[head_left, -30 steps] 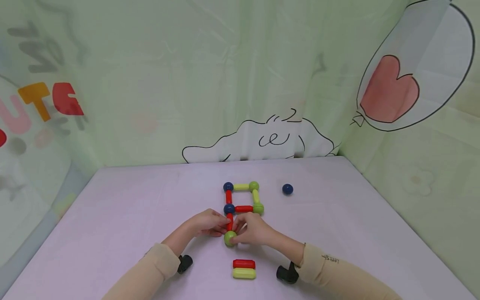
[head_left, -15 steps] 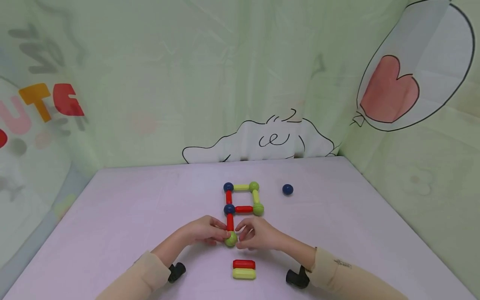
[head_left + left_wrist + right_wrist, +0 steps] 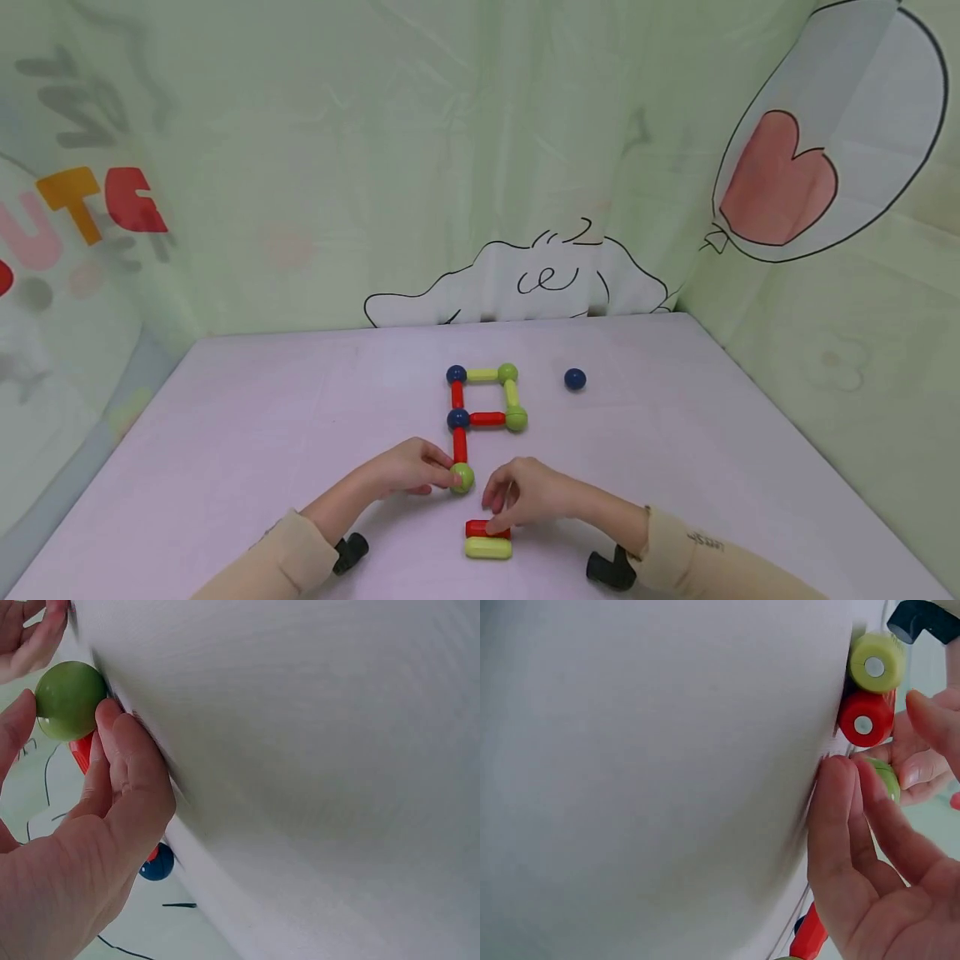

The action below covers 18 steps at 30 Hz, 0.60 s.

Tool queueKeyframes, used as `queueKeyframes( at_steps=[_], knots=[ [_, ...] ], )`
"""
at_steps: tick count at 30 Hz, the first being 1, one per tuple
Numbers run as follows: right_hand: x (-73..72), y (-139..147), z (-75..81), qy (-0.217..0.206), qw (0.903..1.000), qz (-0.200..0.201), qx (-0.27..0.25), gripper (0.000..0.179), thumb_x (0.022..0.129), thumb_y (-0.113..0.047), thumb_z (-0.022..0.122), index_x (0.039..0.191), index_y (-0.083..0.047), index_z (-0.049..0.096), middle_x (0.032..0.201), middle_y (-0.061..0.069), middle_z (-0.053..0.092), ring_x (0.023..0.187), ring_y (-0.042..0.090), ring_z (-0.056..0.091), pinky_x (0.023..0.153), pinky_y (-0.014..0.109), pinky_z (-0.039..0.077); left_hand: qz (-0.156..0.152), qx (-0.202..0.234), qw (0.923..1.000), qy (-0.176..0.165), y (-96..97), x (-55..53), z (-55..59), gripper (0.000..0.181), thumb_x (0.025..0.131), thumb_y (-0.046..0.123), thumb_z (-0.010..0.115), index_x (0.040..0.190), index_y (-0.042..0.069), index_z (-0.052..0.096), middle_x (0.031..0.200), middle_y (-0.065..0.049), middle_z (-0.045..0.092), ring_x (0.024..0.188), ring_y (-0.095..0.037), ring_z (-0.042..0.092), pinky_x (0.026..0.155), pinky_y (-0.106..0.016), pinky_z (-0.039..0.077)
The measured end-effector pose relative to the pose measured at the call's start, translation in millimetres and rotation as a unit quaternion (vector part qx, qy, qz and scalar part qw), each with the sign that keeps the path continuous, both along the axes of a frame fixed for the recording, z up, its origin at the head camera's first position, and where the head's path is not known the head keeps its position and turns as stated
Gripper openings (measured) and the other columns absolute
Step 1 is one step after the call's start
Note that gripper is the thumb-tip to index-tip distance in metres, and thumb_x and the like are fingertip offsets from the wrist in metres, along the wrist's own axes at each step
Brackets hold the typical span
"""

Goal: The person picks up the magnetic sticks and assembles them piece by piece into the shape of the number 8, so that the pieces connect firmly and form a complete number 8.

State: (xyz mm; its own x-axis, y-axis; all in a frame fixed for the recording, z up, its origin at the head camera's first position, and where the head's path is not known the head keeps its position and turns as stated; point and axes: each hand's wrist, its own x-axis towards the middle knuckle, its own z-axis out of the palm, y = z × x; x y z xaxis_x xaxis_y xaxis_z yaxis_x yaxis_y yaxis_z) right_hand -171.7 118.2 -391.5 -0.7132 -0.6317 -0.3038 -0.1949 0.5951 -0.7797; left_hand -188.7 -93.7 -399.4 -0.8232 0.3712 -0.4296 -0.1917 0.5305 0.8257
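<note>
A magnetic rod-and-ball figure lies on the table: a square with blue balls (image 3: 457, 418) and green balls on its corners, plus a red rod (image 3: 460, 445) running toward me to a green ball (image 3: 71, 701). My left hand (image 3: 411, 468) pinches that near green ball between thumb and fingers. Closer to me, a loose red rod (image 3: 866, 718) and a yellow-green rod (image 3: 488, 547) lie side by side. My right hand (image 3: 528, 493) hovers over the red rod, its thumb overlapping it in the head view. In the right wrist view a gap shows between fingers and rod.
A single blue ball (image 3: 575, 379) lies right of the square. Black wrist devices (image 3: 611, 569) sit below both cuffs. A printed curtain (image 3: 315, 208) hangs behind and beside the lilac table (image 3: 262, 400).
My right hand has left the near green ball and come toward me and slightly right, to the loose rods. My left hand stays at the ball.
</note>
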Motion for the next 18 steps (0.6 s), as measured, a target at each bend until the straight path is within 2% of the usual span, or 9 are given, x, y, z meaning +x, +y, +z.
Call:
queueKeyframes(
  at_steps=[8,18],
  knots=[
    [0.5,2.6,-1.7,0.004,0.9993,0.034,0.017,0.009,0.077,-0.011,0.073,0.085,-0.009,0.069,0.069,-0.005,0.059,0.06,0.008,0.049,0.054,0.017,0.04,0.001,-0.001,1.0,0.001,-0.4,0.4,-1.4,0.029,0.079,0.022,0.071,0.099,0.003,0.061,0.085,-0.002,0.064,0.079,-0.015,0.058,0.073,-0.031,0.049],
    [1.3,4.2,-3.0,0.0,0.9995,0.029,0.01,0.009,0.078,-0.009,0.072,0.086,-0.009,0.07,0.071,-0.004,0.061,0.06,0.009,0.05,0.056,0.018,0.043,0.002,0.0,1.0,-0.003,-0.4,-0.1,-3.2,0.031,0.079,0.023,0.072,0.1,0.004,0.061,0.086,-0.002,0.063,0.079,-0.015,0.057,0.074,-0.031,0.049]
  ],
)
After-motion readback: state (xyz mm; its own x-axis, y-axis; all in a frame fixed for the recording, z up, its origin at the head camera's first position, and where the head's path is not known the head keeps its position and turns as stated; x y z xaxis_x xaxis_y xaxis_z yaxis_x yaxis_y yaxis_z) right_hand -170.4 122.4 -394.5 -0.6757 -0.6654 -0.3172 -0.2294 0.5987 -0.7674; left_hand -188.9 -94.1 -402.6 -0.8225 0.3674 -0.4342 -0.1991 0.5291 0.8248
